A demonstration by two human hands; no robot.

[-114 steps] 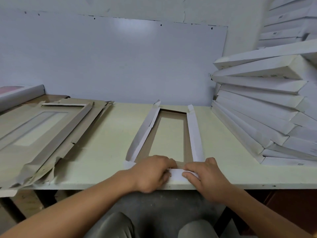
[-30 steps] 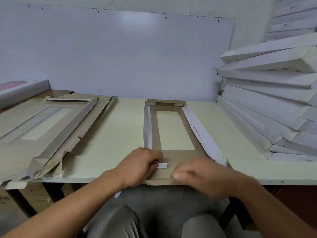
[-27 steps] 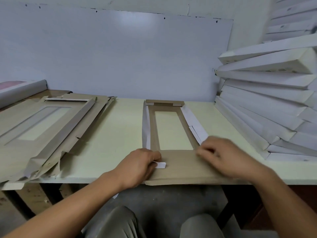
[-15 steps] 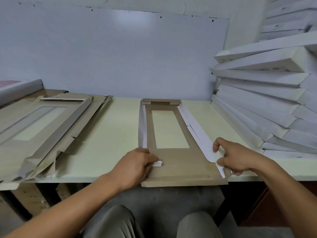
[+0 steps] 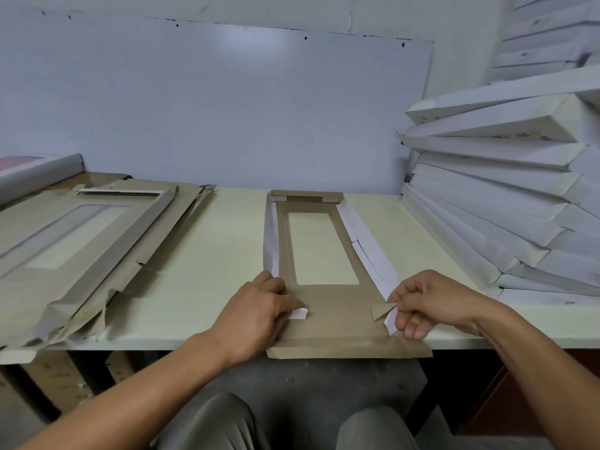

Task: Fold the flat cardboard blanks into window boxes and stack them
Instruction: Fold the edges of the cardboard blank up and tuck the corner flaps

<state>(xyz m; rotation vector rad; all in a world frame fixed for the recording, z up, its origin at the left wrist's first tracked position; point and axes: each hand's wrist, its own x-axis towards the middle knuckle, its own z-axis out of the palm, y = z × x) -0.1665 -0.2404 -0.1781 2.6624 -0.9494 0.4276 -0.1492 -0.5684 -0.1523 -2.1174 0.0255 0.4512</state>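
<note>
Brown cardboard blank (image 5: 328, 306), frame centre, long axis running away from us; left hand (image 5: 259, 306) pins its near-left tab, right hand (image 5: 431, 303) pinches near-right tab.

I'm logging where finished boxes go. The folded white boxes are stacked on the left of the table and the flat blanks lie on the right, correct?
Sides are swapped. The head view shows the folded white boxes stacked on the table's right and the flat blanks on its left.

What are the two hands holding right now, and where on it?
Both hold the cardboard blank: the left hand presses its near-left corner tab, the right hand pinches the small tab at its near-right corner.
</note>
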